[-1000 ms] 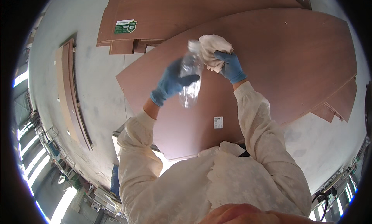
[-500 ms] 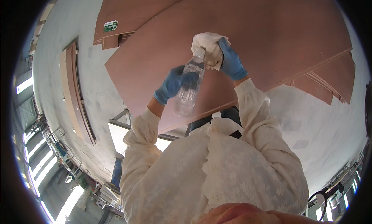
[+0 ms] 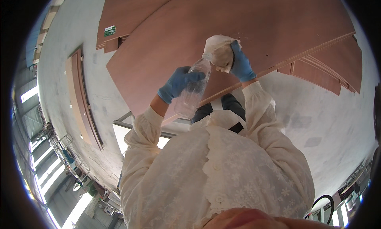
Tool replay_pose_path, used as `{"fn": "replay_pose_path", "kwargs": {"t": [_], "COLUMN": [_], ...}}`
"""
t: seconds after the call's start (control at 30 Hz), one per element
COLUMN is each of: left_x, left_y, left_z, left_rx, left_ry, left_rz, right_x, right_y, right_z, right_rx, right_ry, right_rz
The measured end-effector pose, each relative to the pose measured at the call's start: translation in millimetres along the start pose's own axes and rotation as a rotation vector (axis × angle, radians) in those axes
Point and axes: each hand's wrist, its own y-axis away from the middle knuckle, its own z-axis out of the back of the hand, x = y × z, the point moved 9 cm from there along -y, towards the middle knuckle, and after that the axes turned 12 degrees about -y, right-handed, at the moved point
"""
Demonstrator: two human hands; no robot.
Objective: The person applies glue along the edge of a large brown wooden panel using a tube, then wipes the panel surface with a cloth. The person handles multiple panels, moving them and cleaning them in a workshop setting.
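Bottle (image 3: 189,102) has its neck at the cloth (image 3: 218,48), contact unclear; we read the step as bringing the two together, and the next move calls for steady holds. Our left hand (image 3: 177,84) wraps the bottle over the near edge of the board (image 3: 158,58); our right hand (image 3: 241,64) clutches the cloth.

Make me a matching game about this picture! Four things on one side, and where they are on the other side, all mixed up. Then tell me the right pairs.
Things:
1. clear bottle
2. pale cloth
3. green-and-white label
4. narrow boards

Places:
A. on the grey floor, at the picture's left
B. in the right hand
C. on a brown board near the top left
D. in the left hand

Right pairs: 1-D, 2-B, 3-C, 4-A
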Motion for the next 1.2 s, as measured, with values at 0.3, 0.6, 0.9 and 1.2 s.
{"fn": "replay_pose_path", "kwargs": {"t": [0.3,0.6,0.9,1.2], "left_x": [20,23,25,21], "left_y": [-19,-27,-39,-38], "left_z": [-16,-26,-14,-9], "left_rx": [0.012,0.046,0.011,0.02], "left_ry": [0.054,-0.018,-0.149,-0.192], "left_rz": [0.116,0.215,0.202,0.188], "right_x": [-22,-13,-5,-14], "right_y": [5,-2,-4,-10], "right_z": [37,44,48,49], "right_rx": [0.097,0.016,-0.025,-0.067], "right_ry": [0.032,0.145,0.153,-0.007], "right_rz": [-0.15,-0.039,0.028,-0.1]}}
